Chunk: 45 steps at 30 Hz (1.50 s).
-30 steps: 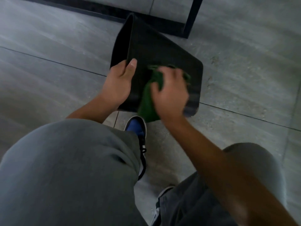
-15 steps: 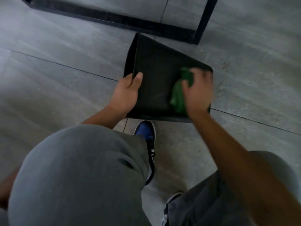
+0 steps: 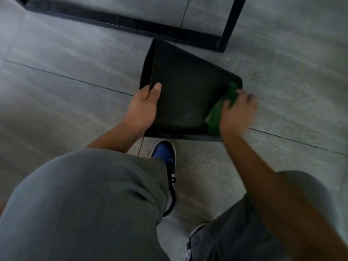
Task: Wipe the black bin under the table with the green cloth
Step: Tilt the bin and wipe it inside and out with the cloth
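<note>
The black bin lies tipped on the grey floor in front of me, one flat side facing up. My left hand grips its left edge, thumb on the upper face and fingers round the side. My right hand holds the bunched green cloth and presses it against the bin's right edge near the corner. Part of the cloth is hidden under my fingers.
A black metal table frame runs along the floor just behind the bin, with an upright leg at the right. My knees in grey trousers fill the foreground, and a blue and black shoe stands just below the bin.
My right hand has swept the green cloth from the middle of the bin's face across to its right edge. My left hand has kept its grip on the left edge.
</note>
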Tool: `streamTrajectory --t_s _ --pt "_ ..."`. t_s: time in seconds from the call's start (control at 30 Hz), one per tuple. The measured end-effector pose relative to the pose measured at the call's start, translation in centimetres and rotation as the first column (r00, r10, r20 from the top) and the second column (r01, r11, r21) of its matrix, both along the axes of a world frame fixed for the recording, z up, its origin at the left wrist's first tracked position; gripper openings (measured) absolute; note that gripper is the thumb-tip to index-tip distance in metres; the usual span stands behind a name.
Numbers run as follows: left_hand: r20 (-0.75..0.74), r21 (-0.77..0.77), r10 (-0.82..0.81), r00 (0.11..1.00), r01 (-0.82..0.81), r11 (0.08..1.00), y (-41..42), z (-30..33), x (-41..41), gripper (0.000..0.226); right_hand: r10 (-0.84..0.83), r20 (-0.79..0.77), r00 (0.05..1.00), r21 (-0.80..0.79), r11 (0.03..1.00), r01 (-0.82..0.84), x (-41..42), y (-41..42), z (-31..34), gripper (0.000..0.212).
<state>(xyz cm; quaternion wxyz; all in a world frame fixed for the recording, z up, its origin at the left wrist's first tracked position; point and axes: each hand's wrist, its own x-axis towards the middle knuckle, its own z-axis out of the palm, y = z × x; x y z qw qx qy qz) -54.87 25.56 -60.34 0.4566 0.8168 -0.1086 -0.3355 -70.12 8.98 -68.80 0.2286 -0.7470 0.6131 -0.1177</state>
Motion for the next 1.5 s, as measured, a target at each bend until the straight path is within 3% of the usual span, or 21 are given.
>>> streamTrajectory --t_s 0.03,0.1,0.17,0.27,0.33,0.4,0.43,0.5,0.57,0.67,0.73,0.8,0.87,0.97,1.03,1.1,1.23,1.3,1.37,1.43,1.5 --pt "0.018 0.001 -0.005 1.000 0.005 1.000 -0.2 0.3 0.0 0.032 0.150 0.082 0.985 -0.094 0.985 -0.143 1.6 3.0 1.0 0.041" --pt "0.061 0.003 0.011 0.998 -0.011 1.000 -0.2 0.5 -0.2 0.039 0.470 0.210 0.857 -0.227 0.876 -0.425 3.7 7.6 2.1 0.041" --pt "0.045 0.008 0.019 0.999 -0.019 1.000 0.3 0.4 -0.2 0.039 0.570 0.223 0.791 -0.235 0.819 -0.524 3.8 5.8 2.3 0.041" --pt "0.017 -0.009 0.024 1.000 -0.024 1.000 0.8 0.0 0.0 0.026 0.148 0.100 0.984 -0.010 0.989 -0.148 1.2 -1.5 0.3 0.043" --pt "0.045 0.025 0.005 0.999 -0.006 1.000 0.6 0.0 0.2 0.027 0.013 -0.067 0.998 0.060 0.998 -0.009 -0.3 -1.9 0.2 0.048" --pt "0.049 0.035 -0.022 0.999 0.020 0.999 0.3 0.5 0.1 0.030 0.209 0.014 0.978 0.072 0.975 -0.209 0.0 1.1 1.9 0.047" --pt "0.056 0.037 -0.026 0.998 0.024 0.999 0.2 0.7 0.0 0.035 0.356 0.133 0.925 0.077 0.927 -0.368 0.3 2.5 3.1 0.045" --pt "0.106 0.035 -0.034 0.994 0.031 0.999 0.1 0.8 0.1 0.042 0.583 0.363 0.727 0.107 0.749 -0.654 1.3 3.3 6.1 0.038" --pt "0.159 0.052 -0.078 0.984 0.070 0.996 -0.2 1.0 0.1 0.041 0.651 0.407 0.641 0.103 0.664 -0.741 3.0 1.6 7.7 0.030" --pt "0.163 0.062 -0.095 0.982 0.085 0.994 -0.1 1.1 0.0 0.038 0.529 0.403 0.747 0.237 0.728 -0.644 4.4 -2.3 7.2 0.020" --pt "0.109 0.066 -0.084 0.991 0.077 0.995 0.4 0.7 0.0 0.039 0.469 0.353 0.809 0.205 0.805 -0.556 3.6 -3.2 5.3 0.019" --pt "0.069 0.054 -0.079 0.995 0.075 0.996 0.7 0.4 0.2 0.038 0.367 0.333 0.869 0.093 0.904 -0.417 2.2 -3.2 3.3 0.036" --pt "0.076 0.046 -0.094 0.993 0.091 0.995 0.6 0.1 0.5 0.033 0.140 0.369 0.919 0.108 0.975 -0.192 1.2 -2.6 2.0 0.053" --pt "0.092 0.030 -0.111 0.990 0.109 0.994 0.4 0.0 0.5 0.028 -0.054 0.355 0.933 0.070 0.997 0.031 0.8 -0.8 0.9 0.063" --pt "0.102 0.033 -0.114 0.988 0.111 0.993 0.6 -0.4 0.7 0.027 -0.011 0.273 0.962 0.028 1.000 0.004 1.3 0.9 1.1 0.059" --pt "0.118 0.025 -0.119 0.986 0.117 0.993 0.5 -0.6 0.8 0.027 0.155 0.212 0.965 -0.078 0.987 -0.141 2.5 2.9 1.6 0.051" --pt "0.163 -0.014 -0.141 0.976 0.146 0.989 0.3 -0.1 0.8 0.035 0.521 0.253 0.815 -0.354 0.834 -0.423 7.0 7.0 3.4 0.037" --pt "0.150 -0.006 -0.123 0.981 0.125 0.992 0.8 -0.3 0.9 0.037 0.595 0.199 0.778 -0.407 0.773 -0.487 7.9 6.1 3.3 0.036" --pt "0.102 -0.005 -0.094 0.990 0.095 0.995 1.2 -0.6 1.0 0.032 0.481 0.143 0.865 -0.355 0.841 -0.409 6.4 2.6 1.7 0.036" --pt "0.057 -0.002 -0.069 0.996 0.069 0.998 1.3 -0.9 1.1 0.027 0.248 0.104 0.963 -0.229 0.948 -0.219 2.6 -0.7 -0.5 0.038" --pt "-0.001 -0.017 -0.016 1.000 0.016 1.000 1.1 -1.2 1.3 0.026 0.085 0.054 0.995 -0.100 0.992 -0.079 -1.6 -1.8 -1.9 0.039"
